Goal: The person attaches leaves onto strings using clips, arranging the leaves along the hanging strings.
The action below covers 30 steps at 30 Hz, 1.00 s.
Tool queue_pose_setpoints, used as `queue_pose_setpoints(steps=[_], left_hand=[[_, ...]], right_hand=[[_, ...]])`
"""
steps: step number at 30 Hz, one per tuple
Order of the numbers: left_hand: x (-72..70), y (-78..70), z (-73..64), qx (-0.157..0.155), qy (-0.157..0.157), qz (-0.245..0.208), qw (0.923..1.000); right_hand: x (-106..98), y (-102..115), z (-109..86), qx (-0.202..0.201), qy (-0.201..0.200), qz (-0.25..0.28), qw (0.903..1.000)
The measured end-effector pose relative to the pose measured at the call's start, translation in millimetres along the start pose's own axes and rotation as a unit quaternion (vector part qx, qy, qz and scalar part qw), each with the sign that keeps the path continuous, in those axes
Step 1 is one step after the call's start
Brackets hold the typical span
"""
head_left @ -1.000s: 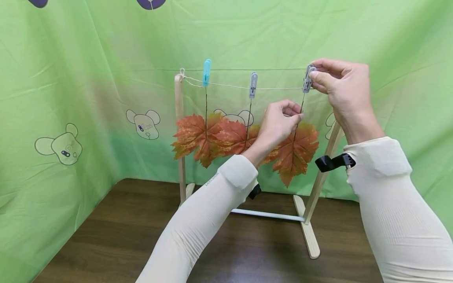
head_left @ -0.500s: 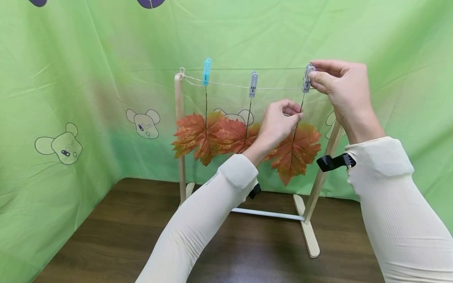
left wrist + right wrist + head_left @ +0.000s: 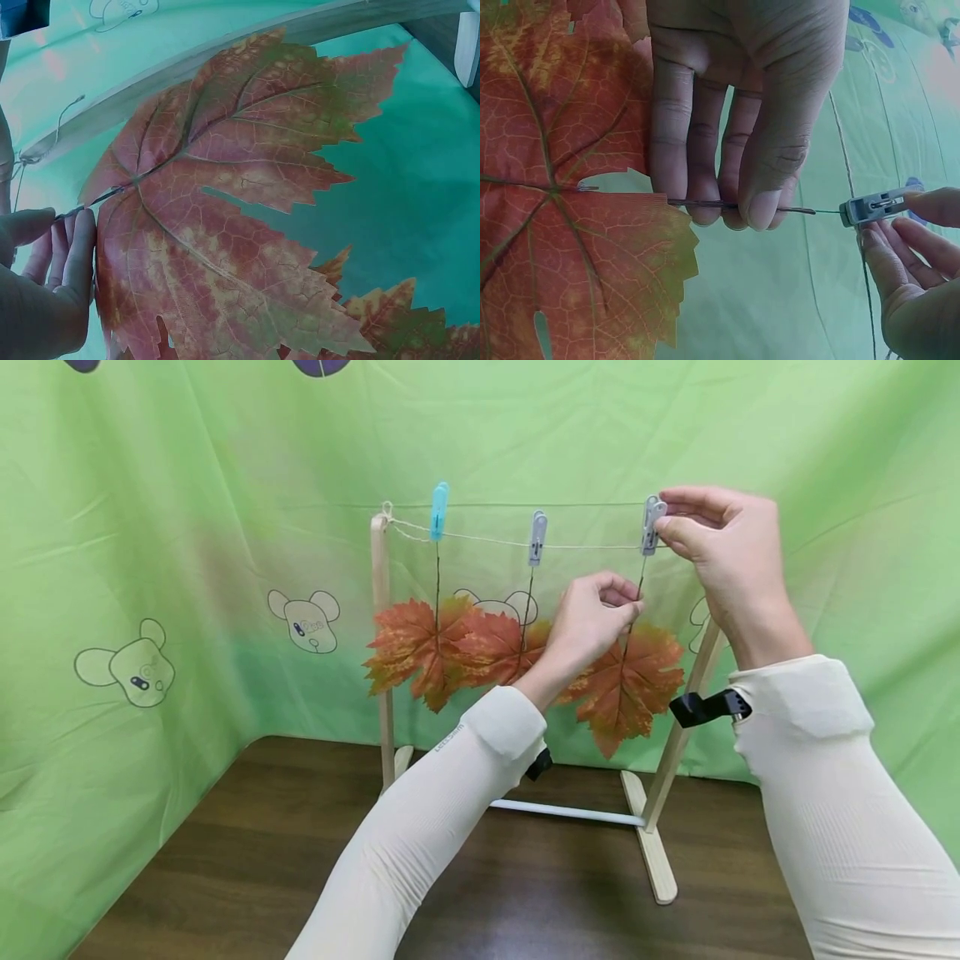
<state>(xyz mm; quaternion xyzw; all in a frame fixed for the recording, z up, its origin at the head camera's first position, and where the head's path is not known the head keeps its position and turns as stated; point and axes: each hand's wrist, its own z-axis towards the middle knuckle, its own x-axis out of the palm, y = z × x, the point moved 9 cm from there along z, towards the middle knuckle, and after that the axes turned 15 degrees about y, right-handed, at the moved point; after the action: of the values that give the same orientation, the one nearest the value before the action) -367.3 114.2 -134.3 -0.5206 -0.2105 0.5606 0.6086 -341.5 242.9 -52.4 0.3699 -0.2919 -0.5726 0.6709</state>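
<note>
At the right end of the string (image 3: 585,547), my right hand (image 3: 738,552) pinches a grey clothespin (image 3: 649,527) between thumb and fingers. Just below it, my left hand (image 3: 592,618) pinches the thin dark stem (image 3: 640,583) of an orange-red artificial maple leaf (image 3: 630,681). In the right wrist view the stem's thin tip (image 3: 825,211) runs up to the clothespin's jaws. The leaf's face (image 3: 225,172) fills much of the left wrist view. Part of this leaf is hidden behind my left wrist.
A blue clothespin (image 3: 438,512) and another grey clothespin (image 3: 537,538) hold two more leaves on the string, a left leaf (image 3: 420,647) and a middle leaf (image 3: 495,647). The wooden stand (image 3: 381,577) has a white crossbar (image 3: 566,811) and rests on a brown table (image 3: 225,843).
The right hand's thumb has shifted slightly on the clothespin, so more of the clothespin shows. The right leaf has swung a little to the right. The left hand stays put.
</note>
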Motion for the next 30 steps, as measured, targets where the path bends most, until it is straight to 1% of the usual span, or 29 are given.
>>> queue_pose_setpoints(steps=[3, 7, 20, 24, 30], left_hand=[[1.3, 0.0, 0.3, 0.003, 0.005, 0.002, 1.0], [2.5, 0.9, 0.1, 0.004, 0.011, 0.003, 0.9999], [2.1, 2.3, -1.1, 0.0, 0.014, -0.004, 0.9999], [1.0, 1.7, -1.2, 0.001, 0.012, -0.004, 0.9999], [-0.3, 0.7, -0.9, 0.0, 0.007, 0.002, 1.0]], right_hand=[[-0.4, 1.8, -1.9, -0.014, -0.004, -0.008, 0.9999], [-0.6, 2.6, -4.2, -0.023, -0.008, -0.004, 0.9997], [-0.1, 3.1, -5.3, -0.022, -0.013, -0.014, 0.9996], [0.5, 4.5, -3.7, -0.018, -0.007, -0.016, 0.9997], [3.2, 3.5, 1.9, -0.001, 0.016, -0.016, 0.9997]])
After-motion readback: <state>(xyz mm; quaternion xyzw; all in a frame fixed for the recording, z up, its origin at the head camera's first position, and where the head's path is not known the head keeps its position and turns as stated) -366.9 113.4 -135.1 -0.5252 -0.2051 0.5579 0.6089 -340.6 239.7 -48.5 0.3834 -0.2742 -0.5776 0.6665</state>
